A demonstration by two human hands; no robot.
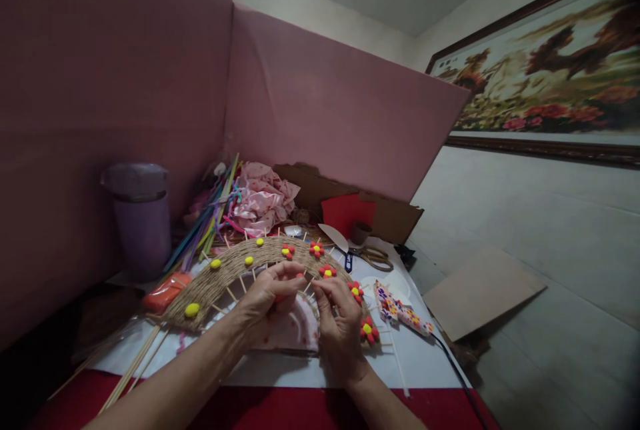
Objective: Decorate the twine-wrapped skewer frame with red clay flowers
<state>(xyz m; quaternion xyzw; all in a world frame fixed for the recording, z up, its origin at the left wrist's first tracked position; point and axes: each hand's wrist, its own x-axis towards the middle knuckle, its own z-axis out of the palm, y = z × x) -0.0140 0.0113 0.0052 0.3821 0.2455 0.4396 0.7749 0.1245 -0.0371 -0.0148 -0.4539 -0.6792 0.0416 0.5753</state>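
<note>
A half-round woven twine arch (235,270) on thin wooden sticks lies on white paper before me. It carries yellow clay dots and red clay flowers with yellow centres (369,330). My left hand (270,297) and my right hand (340,330) meet over the arch's inner edge above a paper plate (295,333). Both hands have their fingers pinched together near a small red bit of clay (300,276). What exactly each one pinches is too small to make out.
A purple lidded container (140,217) stands at the left. Coloured straws (210,217), pink crumpled fabric (260,203), scissors (373,257), an orange clay packet (165,292), a patterned glue gun (400,313) with cord, cardboard pieces (480,290) and pink boards surround the work.
</note>
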